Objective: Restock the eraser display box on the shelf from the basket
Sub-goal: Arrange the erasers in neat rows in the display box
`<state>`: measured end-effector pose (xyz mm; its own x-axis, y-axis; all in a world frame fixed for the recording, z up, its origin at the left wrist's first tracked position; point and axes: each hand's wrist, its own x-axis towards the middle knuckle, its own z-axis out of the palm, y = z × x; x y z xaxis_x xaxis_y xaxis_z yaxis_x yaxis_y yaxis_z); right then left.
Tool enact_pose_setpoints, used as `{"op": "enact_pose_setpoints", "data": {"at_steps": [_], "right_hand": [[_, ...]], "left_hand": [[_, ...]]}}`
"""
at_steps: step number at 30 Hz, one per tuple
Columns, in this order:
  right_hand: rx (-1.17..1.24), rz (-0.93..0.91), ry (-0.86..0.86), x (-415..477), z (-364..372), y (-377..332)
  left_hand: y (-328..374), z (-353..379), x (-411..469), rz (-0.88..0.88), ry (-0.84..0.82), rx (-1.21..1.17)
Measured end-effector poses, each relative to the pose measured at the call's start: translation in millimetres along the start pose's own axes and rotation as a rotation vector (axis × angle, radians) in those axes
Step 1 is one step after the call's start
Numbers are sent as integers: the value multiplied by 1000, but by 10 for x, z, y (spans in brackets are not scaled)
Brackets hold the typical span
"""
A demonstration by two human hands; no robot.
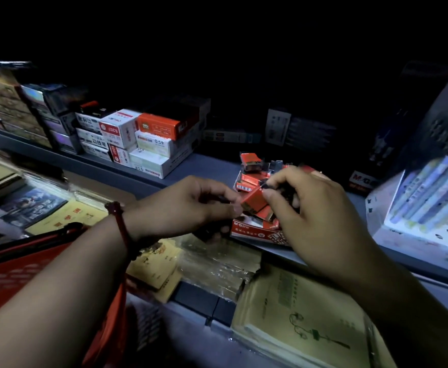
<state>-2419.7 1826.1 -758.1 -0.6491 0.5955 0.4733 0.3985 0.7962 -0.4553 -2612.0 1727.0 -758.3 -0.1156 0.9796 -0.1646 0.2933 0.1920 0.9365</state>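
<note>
A red and white eraser display box (254, 231) sits on the grey shelf (207, 166), with several red-wrapped erasers (249, 179) inside it. Just above the box's front, both hands meet on one red eraser (254, 199). My left hand (191, 205) pinches its left edge between thumb and fingertips. My right hand (315, 208) pinches its top right corner and covers the right side of the box. The red basket (18, 269) hangs at the lower left under my left forearm; its contents are hidden.
Stacked white and orange stationery boxes (143, 139) stand on the shelf left of the display box. A white rack of pens (430, 197) stands at the right. Yellow notebooks (297, 314) and wrapped booklets lie on the lower shelf. The back of the shelf is dark.
</note>
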Motion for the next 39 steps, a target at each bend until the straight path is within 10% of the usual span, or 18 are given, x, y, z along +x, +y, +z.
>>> {"op": "enact_pose_setpoints", "data": {"at_steps": [8, 14, 21, 39], "right_hand": [[153, 57, 157, 109, 8, -32], [120, 19, -40, 77, 14, -8], [156, 11, 132, 22, 51, -16], [-172, 33, -355, 374, -18, -253]], "left_hand": [[-72, 52, -132, 120, 104, 539], [-20, 120, -113, 176, 196, 596], [-82, 113, -70, 228, 220, 538], [-458, 58, -711, 291, 218, 415]]}}
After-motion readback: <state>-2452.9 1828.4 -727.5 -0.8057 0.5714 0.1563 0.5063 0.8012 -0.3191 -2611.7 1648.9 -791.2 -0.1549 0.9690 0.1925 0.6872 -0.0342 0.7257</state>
